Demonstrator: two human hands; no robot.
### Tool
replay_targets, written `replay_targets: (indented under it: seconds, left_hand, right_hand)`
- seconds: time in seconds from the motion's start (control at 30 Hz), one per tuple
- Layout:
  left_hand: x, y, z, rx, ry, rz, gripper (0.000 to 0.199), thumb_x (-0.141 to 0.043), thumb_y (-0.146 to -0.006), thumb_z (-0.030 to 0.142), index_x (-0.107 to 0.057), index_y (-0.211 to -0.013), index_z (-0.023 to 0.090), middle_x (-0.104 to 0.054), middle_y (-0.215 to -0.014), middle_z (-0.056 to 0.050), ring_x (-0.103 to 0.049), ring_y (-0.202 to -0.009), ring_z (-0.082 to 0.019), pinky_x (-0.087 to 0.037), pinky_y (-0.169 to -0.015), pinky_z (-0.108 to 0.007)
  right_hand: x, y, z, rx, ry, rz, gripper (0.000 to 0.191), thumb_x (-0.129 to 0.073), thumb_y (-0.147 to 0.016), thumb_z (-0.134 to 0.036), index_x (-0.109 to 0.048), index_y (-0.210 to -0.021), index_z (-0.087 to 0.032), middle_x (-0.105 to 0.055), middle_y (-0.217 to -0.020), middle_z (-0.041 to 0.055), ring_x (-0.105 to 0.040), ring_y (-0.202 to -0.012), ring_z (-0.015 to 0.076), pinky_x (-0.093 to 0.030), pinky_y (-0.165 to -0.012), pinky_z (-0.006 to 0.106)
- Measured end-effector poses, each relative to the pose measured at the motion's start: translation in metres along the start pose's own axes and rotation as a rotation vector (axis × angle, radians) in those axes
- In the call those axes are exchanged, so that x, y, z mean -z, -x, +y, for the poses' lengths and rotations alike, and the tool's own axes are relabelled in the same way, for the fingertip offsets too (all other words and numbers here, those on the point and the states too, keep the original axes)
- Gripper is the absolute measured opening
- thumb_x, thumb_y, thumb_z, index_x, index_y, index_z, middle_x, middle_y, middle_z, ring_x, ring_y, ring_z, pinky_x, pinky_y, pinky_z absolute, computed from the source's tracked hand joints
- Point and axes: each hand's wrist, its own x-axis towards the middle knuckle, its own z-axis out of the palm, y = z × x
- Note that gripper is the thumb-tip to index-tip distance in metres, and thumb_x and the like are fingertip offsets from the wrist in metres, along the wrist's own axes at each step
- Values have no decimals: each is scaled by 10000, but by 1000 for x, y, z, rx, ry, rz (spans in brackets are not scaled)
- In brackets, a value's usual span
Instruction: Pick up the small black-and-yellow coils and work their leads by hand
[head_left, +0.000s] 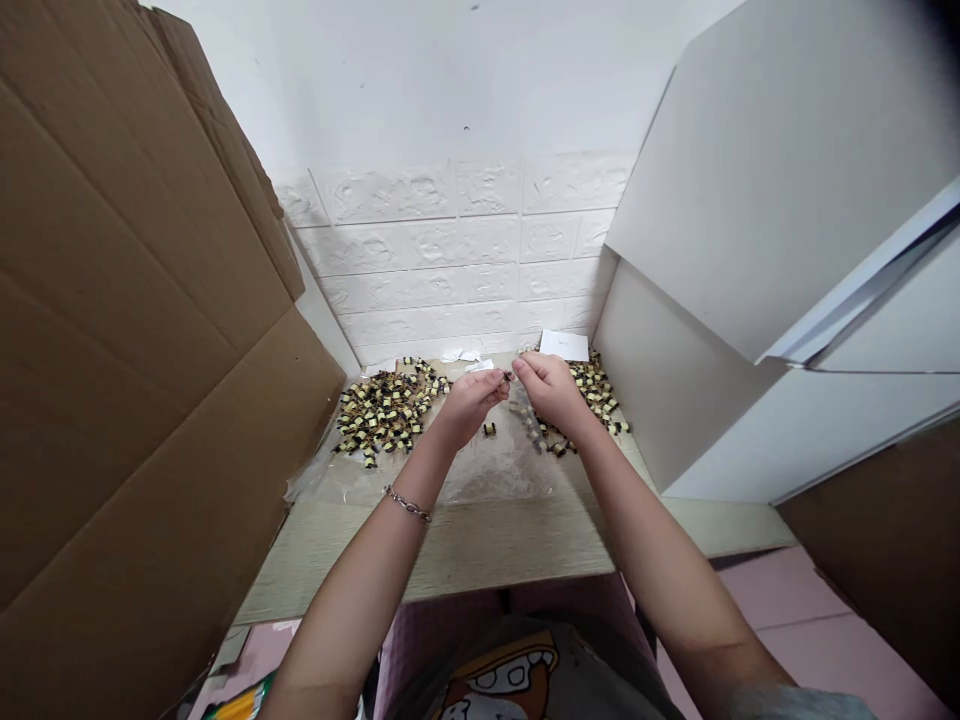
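My left hand [474,403] is closed in a pinch over the middle of the table. Between its fingertips shows a small dark wire-wound coil [507,377], mostly hidden by the fingers. Close on the right, my right hand [551,385] pinches with thumb and forefinger beside the coil; what it grips is too small to make out. Below the hands lies a single yellow-and-black coil [490,429]. A heap of such coils with thin coppery leads [382,415] spreads left of my left hand. Another heap [596,390] lies behind and right of my right hand, which partly hides it.
Clear plastic sheeting [495,480] covers part of the pale wooden table [450,550]. Cardboard [135,300] walls the left side, and white panels [720,200] stand at the right. A white paper card [564,345] and paper scraps [461,356] lie near the brick-patterned wall [450,240].
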Motion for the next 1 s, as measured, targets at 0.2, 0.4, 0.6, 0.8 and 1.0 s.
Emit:
replay_targets:
  seconds: [0.2,0.4,0.6,0.8,1.0]
  left_hand:
    - [1,1,-1,141,188,-5,215,-587,-697,342,-557,-716,130,-495,-610,22,-475,-579,-44,-394,-653,-203]
    - [3,3,2,313,336,11,192,-575,-713,330,-562,-710,139,-541,-638,13,-522,-601,-64,-432,-678,-237]
    - [4,4,2,363,360,6,174,-534,-748,310,-569,-704,145,-546,-622,13,-522,-586,-61,-432,-667,-232]
    - [5,5,2,352,356,-11,175,-578,-714,313,-576,-698,138,-549,-627,14,-525,-596,-61,-433,-689,-238]
    - [6,5,2,333,340,-7,174,-597,-699,306,-573,-684,134,-535,-599,21,-517,-581,-55,-427,-694,-236]
  right_hand:
    - [0,1,-2,27,70,0,331,-350,-811,-281,-290,-499,-186,-328,-488,-35,-307,-496,96,-211,-554,264]
    - [-2,1,-3,29,96,-5,324,-346,-816,-274,-318,-506,-184,-357,-505,-30,-333,-522,103,-222,-592,270]
    - [-2,1,-1,28,66,-12,322,-348,-814,-288,-330,-509,-187,-363,-518,-25,-343,-540,109,-226,-597,274]
    - [-5,1,4,-16,-69,-56,330,-342,-813,-346,-348,-522,-190,-393,-545,-22,-376,-560,106,-274,-574,248]
    - [-8,1,10,-103,-238,-148,338,-340,-802,-398,-438,-568,-175,-443,-560,-25,-412,-562,96,-325,-562,223]
